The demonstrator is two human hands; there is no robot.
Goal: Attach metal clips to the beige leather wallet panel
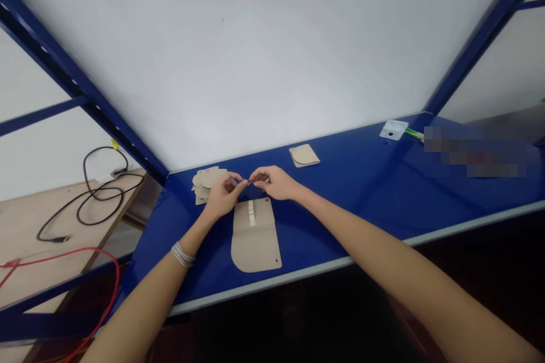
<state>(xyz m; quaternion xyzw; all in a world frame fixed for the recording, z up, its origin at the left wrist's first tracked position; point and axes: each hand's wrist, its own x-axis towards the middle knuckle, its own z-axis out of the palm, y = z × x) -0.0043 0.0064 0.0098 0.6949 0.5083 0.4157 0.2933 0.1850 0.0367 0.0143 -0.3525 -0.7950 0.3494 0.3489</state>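
Just above an unfolded beige piece [255, 245], my left hand [225, 191] and my right hand [275, 182] meet with fingertips pinched together. Something tiny and dark shows between the fingertips, too small to name. The beige piece lies flat, with a crease across it, a pale ribbed strip [251, 213] on its upper part and small dark spots at two right corners. Behind my left hand is a loose pile of beige pieces [208, 177], partly covered by the hand. A folded beige piece [305, 156] lies beyond my right hand.
The blue table [336, 181] meets a pale wall. At its right are a small white item with a dark circle [392, 130] and a green object [414, 134] beside a blurred area. Blue frame posts flank the table. Black cable [87, 207] lies on a wooden table at left, near red cable.
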